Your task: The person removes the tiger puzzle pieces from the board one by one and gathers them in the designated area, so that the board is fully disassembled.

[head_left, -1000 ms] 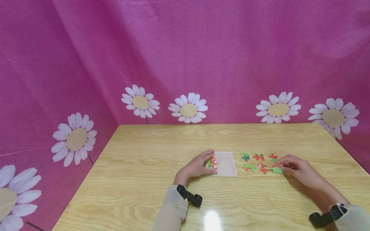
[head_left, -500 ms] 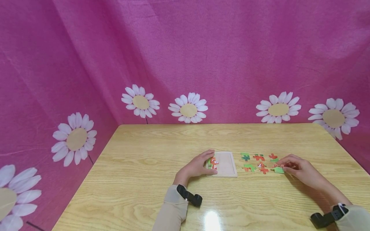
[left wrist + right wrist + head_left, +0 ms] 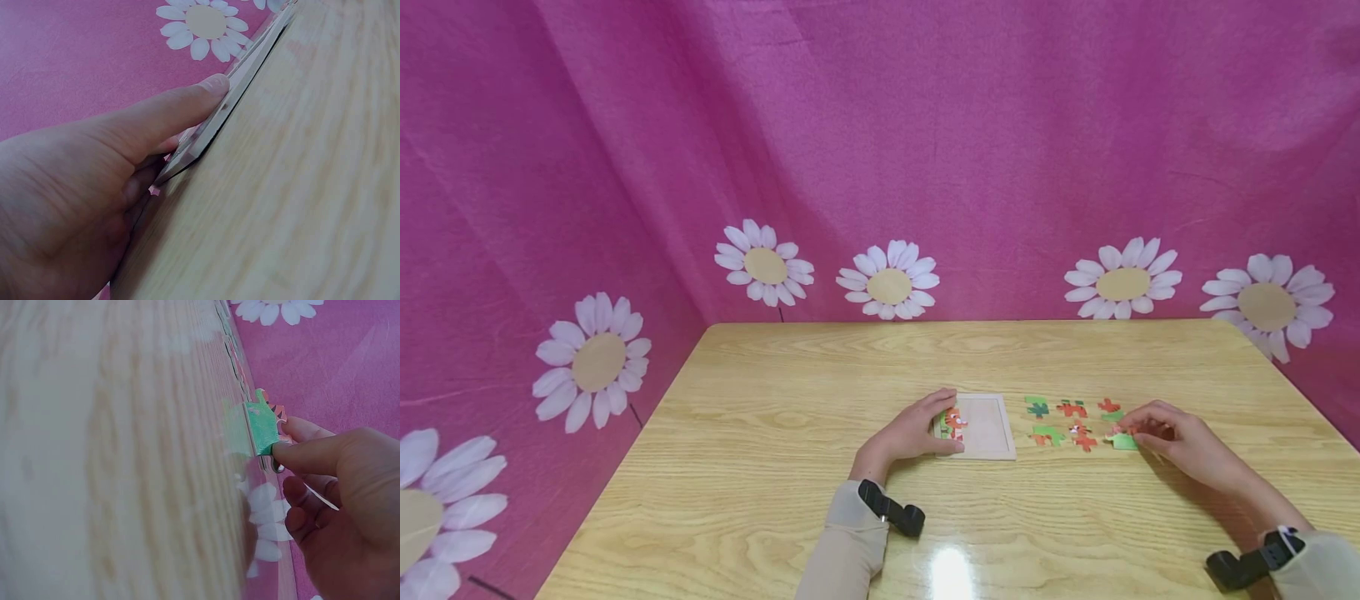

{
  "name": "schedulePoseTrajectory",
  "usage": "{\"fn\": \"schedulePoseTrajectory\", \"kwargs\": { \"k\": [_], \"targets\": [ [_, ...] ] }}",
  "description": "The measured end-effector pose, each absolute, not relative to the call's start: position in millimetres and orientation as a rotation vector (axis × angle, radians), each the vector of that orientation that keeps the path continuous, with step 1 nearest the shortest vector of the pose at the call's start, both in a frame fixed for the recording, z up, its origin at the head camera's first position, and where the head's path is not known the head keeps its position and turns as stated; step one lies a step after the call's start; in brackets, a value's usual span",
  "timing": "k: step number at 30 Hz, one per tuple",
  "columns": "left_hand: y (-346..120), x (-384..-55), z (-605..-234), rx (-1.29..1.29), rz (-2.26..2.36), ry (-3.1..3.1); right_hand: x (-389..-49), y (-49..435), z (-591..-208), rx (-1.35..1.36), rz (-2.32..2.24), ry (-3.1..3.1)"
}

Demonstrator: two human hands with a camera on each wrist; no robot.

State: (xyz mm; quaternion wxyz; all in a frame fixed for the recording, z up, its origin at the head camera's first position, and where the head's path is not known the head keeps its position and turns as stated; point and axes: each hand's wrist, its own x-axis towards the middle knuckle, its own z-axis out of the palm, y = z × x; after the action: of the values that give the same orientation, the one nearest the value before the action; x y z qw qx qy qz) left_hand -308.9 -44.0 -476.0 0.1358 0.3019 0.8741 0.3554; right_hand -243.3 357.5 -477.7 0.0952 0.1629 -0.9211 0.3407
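Observation:
My left hand grips a shallow wooden puzzle tray at its left end, thumb along the near edge and fingers at the far edge. In the left wrist view the thumb of the left hand lies on the rim of the tray. Inside the tray, an orange and green puzzle section shows at the left. At the right of the loose pieces, my right hand pinches a green and orange jigsaw piece between thumb and fingertips. This piece stands tilted at the tabletop in the right wrist view.
Between tray and right hand lie loose jigsaw pieces in two rows: a green one, orange ones, a green and orange one and another. A pink flowered curtain stands behind the wooden table.
My right hand has shifted slightly right with the pinched jigsaw piece, which has turned a little. The left hand and tray have not moved.

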Motion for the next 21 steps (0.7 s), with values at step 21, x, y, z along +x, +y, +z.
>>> {"fn": "schedulePoseTrajectory", "kwargs": {
  "k": [21],
  "targets": [
    [-44.1,-309.6,-476.5,0.874,0.990,2.549,-245.1,358.5,-476.6,0.505,0.979,-2.779]
  ]
}}
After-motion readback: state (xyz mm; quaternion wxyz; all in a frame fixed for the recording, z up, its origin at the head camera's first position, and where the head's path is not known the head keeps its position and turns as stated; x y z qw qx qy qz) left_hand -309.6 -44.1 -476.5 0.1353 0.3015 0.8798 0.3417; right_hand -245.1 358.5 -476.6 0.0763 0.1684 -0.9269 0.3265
